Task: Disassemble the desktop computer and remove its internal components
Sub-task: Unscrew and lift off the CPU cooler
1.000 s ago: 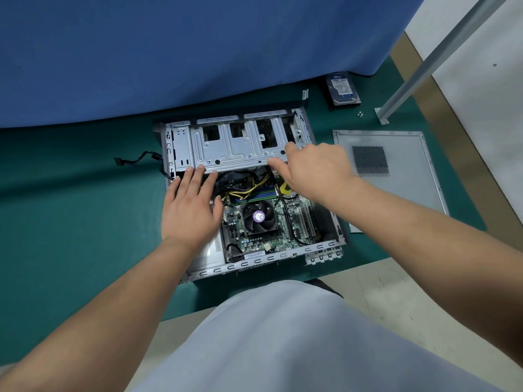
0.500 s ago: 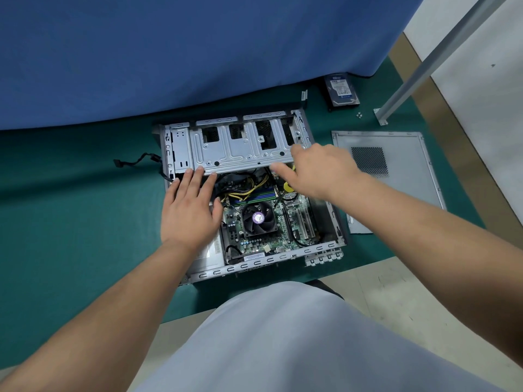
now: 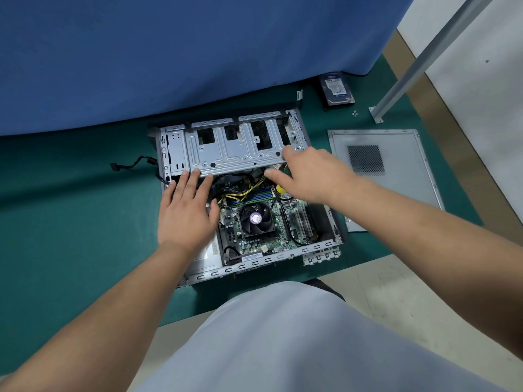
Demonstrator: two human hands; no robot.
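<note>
While the left hand [image 3: 185,215] lies flat, fingers straight, at the drive cage [image 3: 232,148] edge — the right hand [image 3: 314,176] hovers, fingers apart.

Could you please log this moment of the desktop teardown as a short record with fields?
Case: open grey metal desktop computer case, lying on the green mat
Drive cage: silver sheet-metal drive cage, at the far end of the case
Left hand: flat, fingertips at the cage's near edge
Right hand: fingers spread at the cage's right near corner, not clearly gripping
Cooler: black CPU fan, on the motherboard
Removed: grey vented side panel; black hard drive with blue label
</note>
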